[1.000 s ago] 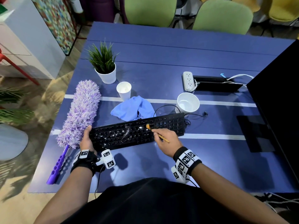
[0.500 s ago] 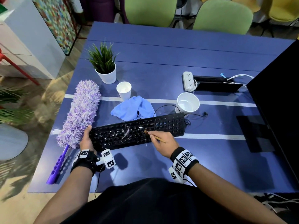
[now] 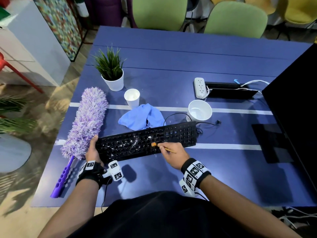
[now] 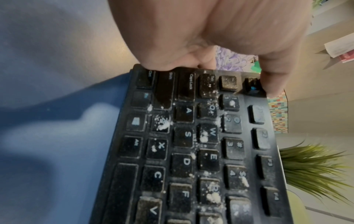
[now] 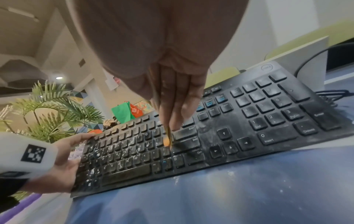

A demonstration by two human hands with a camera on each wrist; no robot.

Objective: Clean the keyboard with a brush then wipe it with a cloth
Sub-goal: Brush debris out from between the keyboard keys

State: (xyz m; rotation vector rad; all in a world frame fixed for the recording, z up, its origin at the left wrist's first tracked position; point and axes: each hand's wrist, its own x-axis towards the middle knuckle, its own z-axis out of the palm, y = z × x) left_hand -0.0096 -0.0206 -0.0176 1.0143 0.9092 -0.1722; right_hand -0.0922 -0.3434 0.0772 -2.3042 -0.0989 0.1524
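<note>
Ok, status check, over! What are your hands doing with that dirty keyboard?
Left hand grips keyboard's left end. Right hand pinches small brush, bristles on the keys. White crumbs remain. Blue cloth untouched behind; nothing blocking.

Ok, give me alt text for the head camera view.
A right hand holds a small brush on a crumb-speckled black keyboard while the left hand grips its left end. A blue cloth lies behind it and a purple duster beside it.

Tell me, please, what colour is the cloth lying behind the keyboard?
The cloth is light blue, seen best in the head view.
</note>
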